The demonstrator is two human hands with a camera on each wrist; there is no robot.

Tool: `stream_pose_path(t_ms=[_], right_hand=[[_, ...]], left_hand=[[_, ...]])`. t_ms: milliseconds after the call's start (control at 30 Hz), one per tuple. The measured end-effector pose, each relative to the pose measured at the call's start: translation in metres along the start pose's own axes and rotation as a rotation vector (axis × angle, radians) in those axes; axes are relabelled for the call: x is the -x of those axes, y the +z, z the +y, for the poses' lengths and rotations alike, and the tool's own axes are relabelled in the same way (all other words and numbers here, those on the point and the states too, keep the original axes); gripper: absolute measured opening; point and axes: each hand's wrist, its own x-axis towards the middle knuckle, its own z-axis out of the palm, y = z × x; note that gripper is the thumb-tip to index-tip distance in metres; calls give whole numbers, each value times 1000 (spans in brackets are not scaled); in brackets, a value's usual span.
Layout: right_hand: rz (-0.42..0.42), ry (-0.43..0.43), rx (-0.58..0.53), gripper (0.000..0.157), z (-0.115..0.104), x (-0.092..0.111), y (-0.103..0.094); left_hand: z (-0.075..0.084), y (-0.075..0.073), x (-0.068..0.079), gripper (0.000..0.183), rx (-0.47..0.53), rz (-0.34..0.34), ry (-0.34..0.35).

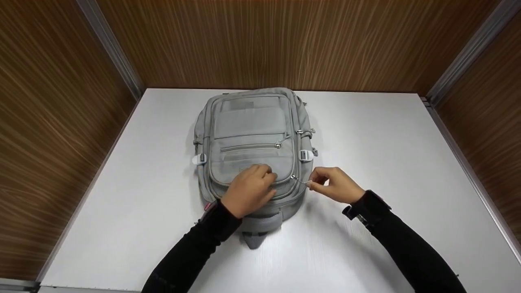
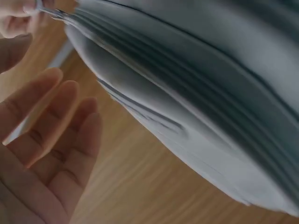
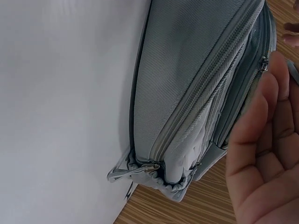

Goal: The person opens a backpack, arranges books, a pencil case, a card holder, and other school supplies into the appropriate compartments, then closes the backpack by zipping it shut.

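Note:
A grey backpack [image 1: 249,122] lies front side up on the white table, its carry handle [image 1: 262,223] toward me. My right hand [image 1: 334,185] is at its lower right edge, pinching the cord pull [image 1: 302,182] of the front pocket's zipper between thumb and finger. The cord stretches from the metal slider [image 1: 293,177] to the fingertips. Over the lower front of the bag hovers my left hand [image 1: 251,191]. In the left wrist view, the left fingers [image 2: 70,121] are loosely bent with nothing in them, beside the bag.
White buckles [image 1: 306,155] sit on the bag's side straps. Higher up, another zipper pull [image 1: 278,145] lies on a horizontal pocket. Wood-grain panels [image 1: 260,44] stand behind and at both sides of the table [image 1: 378,134].

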Motion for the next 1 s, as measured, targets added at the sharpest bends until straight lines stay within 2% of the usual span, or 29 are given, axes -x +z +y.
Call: stream_pose_path(t_ms=[167, 300, 400, 667, 833, 1000], right_hand=[[31, -25, -16, 5, -1, -3, -1], [36, -40, -21, 6, -2, -4, 0], [34, -38, -18, 6, -3, -5, 1], [16, -32, -18, 7, 0, -9, -2], [8, -34, -27, 7, 4, -13, -7], [9, -37, -29, 7, 12, -15, -11]], left_hand=[[13, 12, -17, 21, -141, -45, 15], [18, 21, -24, 8, -291, -61, 43], [21, 24, -26, 7, -352, -85, 53], [23, 26, -29, 7, -374, -122, 38], [22, 25, -30, 6, -350, -150, 36], [18, 20, -29, 8, -298, -146, 23]])
